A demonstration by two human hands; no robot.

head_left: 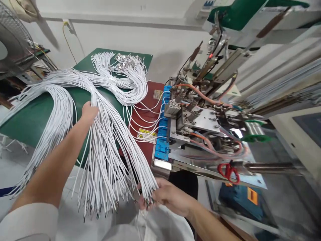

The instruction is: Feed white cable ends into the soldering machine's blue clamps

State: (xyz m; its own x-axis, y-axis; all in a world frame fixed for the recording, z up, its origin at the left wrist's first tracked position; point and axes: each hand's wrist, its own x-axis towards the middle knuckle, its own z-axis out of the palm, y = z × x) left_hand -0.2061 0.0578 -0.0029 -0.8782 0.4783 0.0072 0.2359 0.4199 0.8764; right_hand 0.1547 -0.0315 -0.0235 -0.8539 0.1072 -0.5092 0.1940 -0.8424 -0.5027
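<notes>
The fingers of the left hand (90, 112) were closed around the upper part of a bundle of white cables (105, 137), gripping it where the strands drew tightly together. The fingers of the right hand (167, 195) were curled around the lower tips of one clump of that same bundle, on its right side. Between and below the hands, the other strands fanned out loosely — their dark-tipped ends hanging past the near edge of a green surface (32, 115).

Just left of the held bundle, a second bundle (59, 110) arched down over the edge. Behind, a curved bundle (140, 88) lay on the green, with shiny metal pieces (127, 60) at some of its ends. To the right, several single white cables looped across a dark red panel (152, 90) to a row of blue blocks (162, 147) on a metal machine (200, 117). Farther out were red looped handles (228, 172) at the machine's near side, a green spool (255, 138), and — at far left — a fan (12, 36).
</notes>
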